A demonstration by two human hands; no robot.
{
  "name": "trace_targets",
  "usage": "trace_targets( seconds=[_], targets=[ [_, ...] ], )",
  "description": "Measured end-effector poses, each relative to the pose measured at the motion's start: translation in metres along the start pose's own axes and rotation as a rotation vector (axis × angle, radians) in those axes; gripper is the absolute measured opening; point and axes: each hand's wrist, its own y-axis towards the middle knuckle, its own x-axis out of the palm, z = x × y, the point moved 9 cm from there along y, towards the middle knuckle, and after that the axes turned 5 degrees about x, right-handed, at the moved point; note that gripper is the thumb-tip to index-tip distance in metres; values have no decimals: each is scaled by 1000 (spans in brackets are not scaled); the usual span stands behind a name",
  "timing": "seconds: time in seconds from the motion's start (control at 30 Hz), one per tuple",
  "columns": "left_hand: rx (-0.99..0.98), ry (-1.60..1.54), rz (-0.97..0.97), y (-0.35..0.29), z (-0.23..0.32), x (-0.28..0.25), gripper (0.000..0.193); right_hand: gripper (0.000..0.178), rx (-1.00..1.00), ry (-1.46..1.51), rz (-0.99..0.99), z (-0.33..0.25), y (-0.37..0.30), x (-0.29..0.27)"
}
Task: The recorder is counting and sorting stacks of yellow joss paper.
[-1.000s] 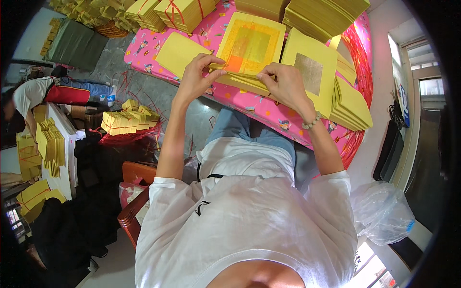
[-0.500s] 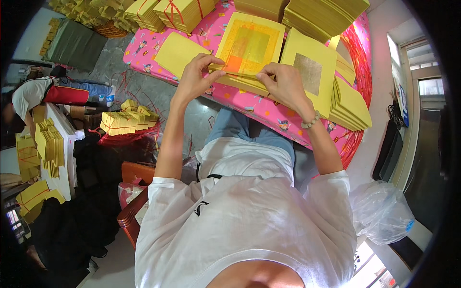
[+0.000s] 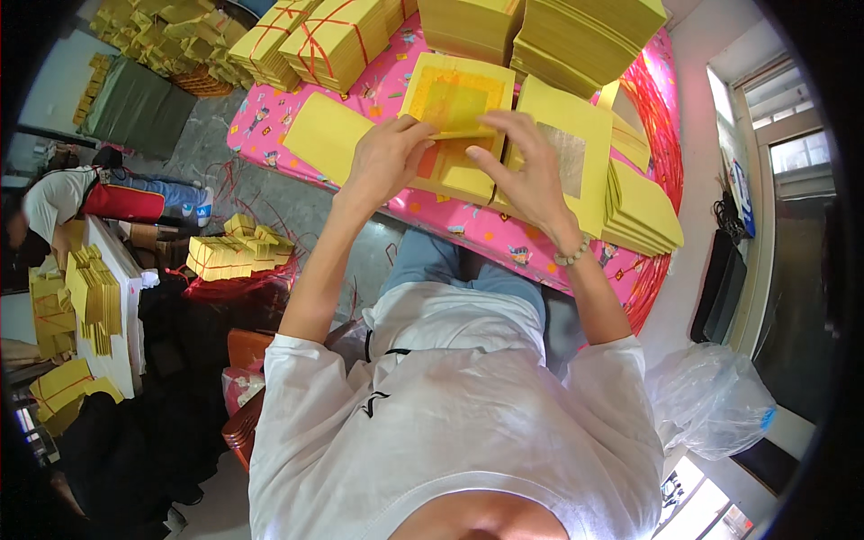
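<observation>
A stack of yellow paper sheets [image 3: 468, 187] lies in front of me at the near edge of the table. The top sheet [image 3: 457, 65] has a patterned orange-gold square in its middle, and its near part is lifted and folded away from me. My left hand [image 3: 387, 160] is closed at the left end of that fold, the sheet's edge between thumb and fingers. Over the right end of the fold, my right hand [image 3: 529, 164] is open, thumb and fingers apart. Right beside it lies a yellow sheet with a dull metallic square [image 3: 565, 157].
Red-tied yellow bundles [image 3: 337, 45] and tall paper stacks [image 3: 585, 36] stand at the back of the pink patterned table [image 3: 261, 126]. Folded yellow sheets [image 3: 639, 211] and red strands [image 3: 670, 135] lie at the right. Another person [image 3: 67, 193] bends over a white table at far left.
The top sheet's near edge has been lifted and folded away from me. My right hand has opened from a pinch, and the whole view has shifted slightly.
</observation>
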Motion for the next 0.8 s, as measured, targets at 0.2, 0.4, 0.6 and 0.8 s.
trace_targets(
  seconds=[0.2,0.4,0.6,0.8],
  targets=[
    [-268,-604,47,-8,-21,-1,20,76,390,363,91,67,-9,8],
    [-291,-1248,-38,-18,-6,13,34,93,331,845,-192,51,-3,40],
    [-291,-1050,76,-15,-9,14,30,73,469,847,-281,42,-14,47],
    [-112,-625,419,-7,5,-19,31,59,463,752,-335,28,-14,40]
  ],
)
